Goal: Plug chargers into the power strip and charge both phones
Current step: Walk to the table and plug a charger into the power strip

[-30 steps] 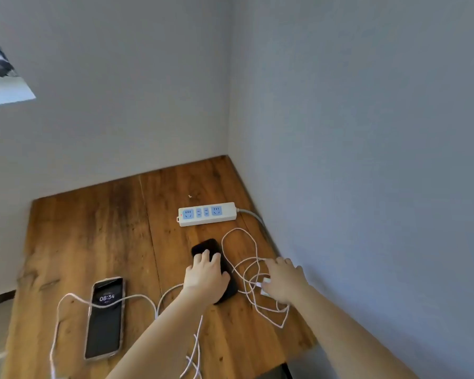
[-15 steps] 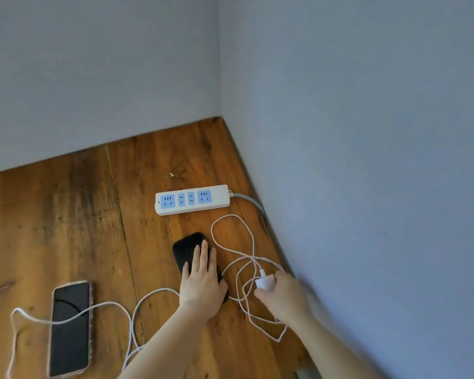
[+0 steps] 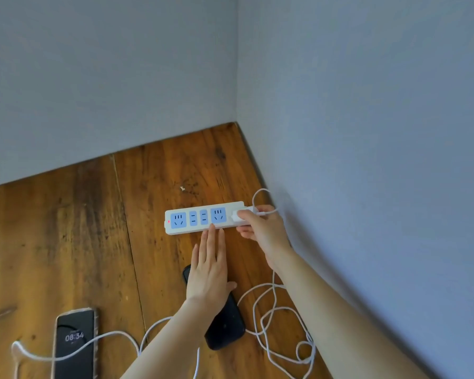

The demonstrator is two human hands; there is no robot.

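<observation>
A white power strip (image 3: 186, 231) with blue sockets lies on the wooden table near the corner. My right hand (image 3: 266, 228) grips a white charger plug (image 3: 237, 216) held over the strip's right end. Its white cable (image 3: 268, 318) trails back in loose loops. My left hand (image 3: 208, 266) lies flat, fingers together, fingertips touching the strip's near edge, palm over a black phone (image 3: 225, 324) lying face down. A second phone (image 3: 74, 343) with a lit screen reading 08:34 lies at the lower left, with another white cable (image 3: 74, 351) across it.
The wooden table (image 3: 80, 228) sits in a corner, with grey walls (image 3: 367, 132) close behind and to the right. The strip's own cord runs off at its right end by the wall.
My right hand lifted the charger plug from the cable pile and carried it forward to the strip's right end. My left hand slid forward off the black phone toward the strip. The camera moved closer.
</observation>
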